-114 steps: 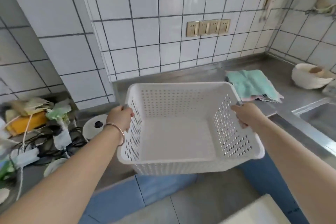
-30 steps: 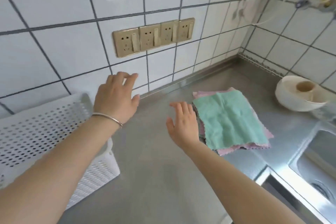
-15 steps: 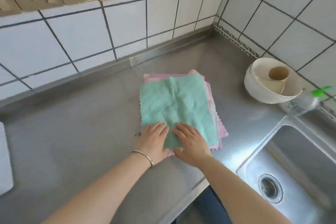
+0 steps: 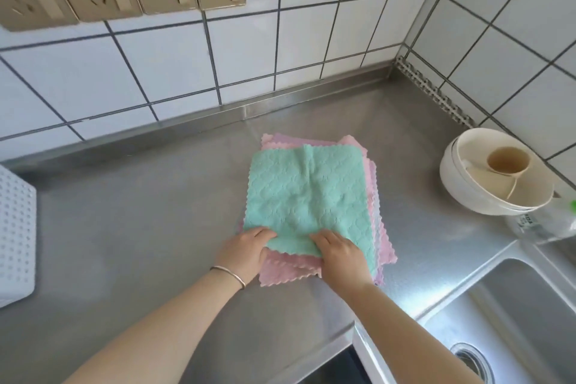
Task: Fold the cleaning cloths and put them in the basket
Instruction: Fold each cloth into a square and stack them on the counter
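Near edge of the mint-green scalloped microfibre cloth [image 4: 307,196] is being pinched by left hand [image 4: 247,248] and right hand [image 4: 339,254]; fingertips hidden underneath; white perforated plastic basket [image 4: 15,237] cut off at left.

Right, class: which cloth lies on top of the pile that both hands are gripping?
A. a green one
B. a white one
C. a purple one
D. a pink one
A: the green cloth covers the pile, with pink cloths showing beneath it, and the left hand and right hand pinch its near edge.
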Motion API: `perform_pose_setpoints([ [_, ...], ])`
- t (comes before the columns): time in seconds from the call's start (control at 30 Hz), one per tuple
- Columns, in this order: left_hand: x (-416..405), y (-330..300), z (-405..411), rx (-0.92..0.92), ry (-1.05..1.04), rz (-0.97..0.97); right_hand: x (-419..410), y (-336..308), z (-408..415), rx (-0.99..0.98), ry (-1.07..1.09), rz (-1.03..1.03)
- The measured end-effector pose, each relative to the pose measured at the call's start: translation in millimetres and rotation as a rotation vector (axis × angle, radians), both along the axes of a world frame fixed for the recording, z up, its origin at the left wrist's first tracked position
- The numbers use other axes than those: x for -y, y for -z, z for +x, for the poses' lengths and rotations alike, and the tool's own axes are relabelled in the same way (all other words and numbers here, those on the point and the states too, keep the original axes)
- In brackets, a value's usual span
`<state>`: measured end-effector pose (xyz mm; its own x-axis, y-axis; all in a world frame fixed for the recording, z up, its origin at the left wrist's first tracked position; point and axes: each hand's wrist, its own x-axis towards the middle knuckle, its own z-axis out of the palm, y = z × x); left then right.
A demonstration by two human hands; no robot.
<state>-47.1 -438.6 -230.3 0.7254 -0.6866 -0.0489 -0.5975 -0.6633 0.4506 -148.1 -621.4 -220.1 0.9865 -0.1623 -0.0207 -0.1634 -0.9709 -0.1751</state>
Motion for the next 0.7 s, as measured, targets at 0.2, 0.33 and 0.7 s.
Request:
perform_pose_setpoints([
  [0.2, -21.6, -64.5, 29.8, -0.296, -0.506, -0.400, 40.3, -89.8, 23.7, -0.252, 0.270, 0.194],
  [0.33, -77.1, -127.2, 52.2, -0.327, -0.493, -0.460, 32.9, -160.0, 44.1, -0.283, 0.152, 0.398],
  [0.7, -231.1, -210.8, 111.2, -0.210, -0.555, -0.476, -71.2, -196.8, 127.9, 0.004, 0.106, 0.847],
])
